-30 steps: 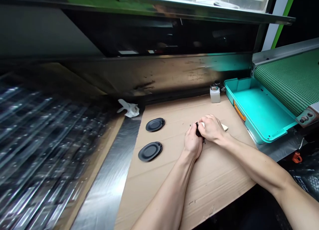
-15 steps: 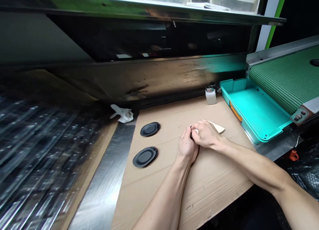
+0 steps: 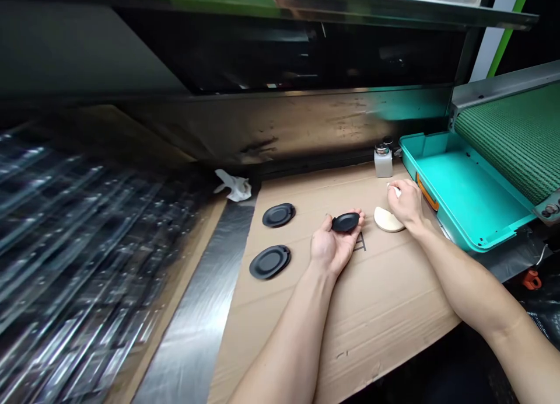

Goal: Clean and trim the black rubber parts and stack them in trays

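My left hand [image 3: 330,243] lies palm up over the cardboard sheet [image 3: 376,310], holding a small black oval lid-like part [image 3: 346,222] between thumb and fingers. To its right, my right hand [image 3: 406,203] is closed in a pinch above a cream rounded pad [image 3: 387,219]. A bit of white shows at its fingertips, too small to name. Two more black oval parts lie flat on the cardboard left of my hands, a farther one [image 3: 279,215] and a nearer one [image 3: 270,262].
A white bottle with a metal top [image 3: 383,162] stands behind my right hand. The turquoise tray [image 3: 464,182] sits at right, below the green conveyor belt [image 3: 516,135]. A crumpled white glove-like item [image 3: 236,187] lies at back left. Clear plastic trays [image 3: 79,264], blurred, fill the left.
My hands have parted. The right hand has moved right to the cream pad, while the left has turned palm up, showing the black part. The view has shifted slightly.
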A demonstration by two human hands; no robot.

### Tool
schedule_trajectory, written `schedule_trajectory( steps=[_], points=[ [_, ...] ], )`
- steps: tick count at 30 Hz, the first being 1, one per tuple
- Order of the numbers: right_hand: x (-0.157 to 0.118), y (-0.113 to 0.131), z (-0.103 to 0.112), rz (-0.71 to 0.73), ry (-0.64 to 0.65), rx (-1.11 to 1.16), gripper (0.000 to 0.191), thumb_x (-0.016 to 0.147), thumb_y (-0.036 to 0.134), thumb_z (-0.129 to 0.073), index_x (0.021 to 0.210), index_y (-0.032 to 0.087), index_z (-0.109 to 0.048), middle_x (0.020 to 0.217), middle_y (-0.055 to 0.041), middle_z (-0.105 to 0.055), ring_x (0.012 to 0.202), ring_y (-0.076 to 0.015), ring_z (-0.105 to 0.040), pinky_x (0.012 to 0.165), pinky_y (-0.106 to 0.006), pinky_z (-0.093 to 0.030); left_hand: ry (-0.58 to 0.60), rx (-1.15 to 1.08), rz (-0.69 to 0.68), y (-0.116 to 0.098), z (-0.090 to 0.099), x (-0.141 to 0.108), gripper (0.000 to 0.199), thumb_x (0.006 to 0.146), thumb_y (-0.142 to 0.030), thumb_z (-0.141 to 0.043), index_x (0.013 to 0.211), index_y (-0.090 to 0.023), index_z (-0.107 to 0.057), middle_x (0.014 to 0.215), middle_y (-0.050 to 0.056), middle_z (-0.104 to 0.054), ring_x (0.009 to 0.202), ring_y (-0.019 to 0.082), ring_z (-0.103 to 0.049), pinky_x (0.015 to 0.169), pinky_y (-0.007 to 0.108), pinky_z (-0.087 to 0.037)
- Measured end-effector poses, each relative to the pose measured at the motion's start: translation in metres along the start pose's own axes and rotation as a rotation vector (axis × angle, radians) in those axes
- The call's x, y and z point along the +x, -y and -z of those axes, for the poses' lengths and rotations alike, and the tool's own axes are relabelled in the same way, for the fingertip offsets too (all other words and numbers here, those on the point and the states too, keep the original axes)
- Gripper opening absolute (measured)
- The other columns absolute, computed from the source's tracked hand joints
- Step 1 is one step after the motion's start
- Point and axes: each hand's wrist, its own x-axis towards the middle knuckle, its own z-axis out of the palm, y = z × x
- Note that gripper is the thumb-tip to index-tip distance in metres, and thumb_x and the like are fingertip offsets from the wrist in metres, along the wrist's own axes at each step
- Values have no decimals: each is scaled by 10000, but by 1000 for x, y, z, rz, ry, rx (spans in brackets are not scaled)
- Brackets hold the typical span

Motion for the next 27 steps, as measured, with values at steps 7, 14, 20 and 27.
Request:
schedule_trajectory(
  steps=[7, 14, 20, 27],
  points=[
    [0, -2, -4, -4, 18, -18, 247, 927, 238, -507, 995, 164, -733, 1003, -110, -702, 995, -252, -607, 940, -365, -440, -29, -69, 21, -4, -3, -4, 463, 1047, -362, -287, 1302, -61, -531, 1147, 226, -662, 1074, 281, -691, 777, 340, -662],
    [-1, -5, 5, -38, 27, -171, 224, 890, 242, -530, 944, 191, -741, 956, -122, -674, 975, -283, -575, 905, -407, -444, 8, -54, 25, -4, -3, -7, 453, 1044, -374, -301, 1269, -77, -559, 1171, 230, -661, 1106, 289, -686, 780, 343, -658],
    [-8, 13, 8, 25, 57, -170, 196, 913, 268, -572, 1009, 201, -729, 1070, -133, -660, 1088, -316, -530, 963, -471, -411, 36, -52, 45, -4, -2, -7, 455, 1043, -375, -313, 1223, -47, -572, 1111, 225, -678, 1068, 278, -698, 794, 337, -648],
    [-26, 62, 22, 366, 311, 217, 367, 899, 385, -663, 1231, 230, -652, 1272, -62, -653, 1170, -251, -544, 1031, -416, -419, 85, 9, 31, -5, 1, -6, 472, 1053, -370, -267, 1144, -67, -617, 984, 160, -700, 830, 187, -701, 684, 267, -612]
  ],
)
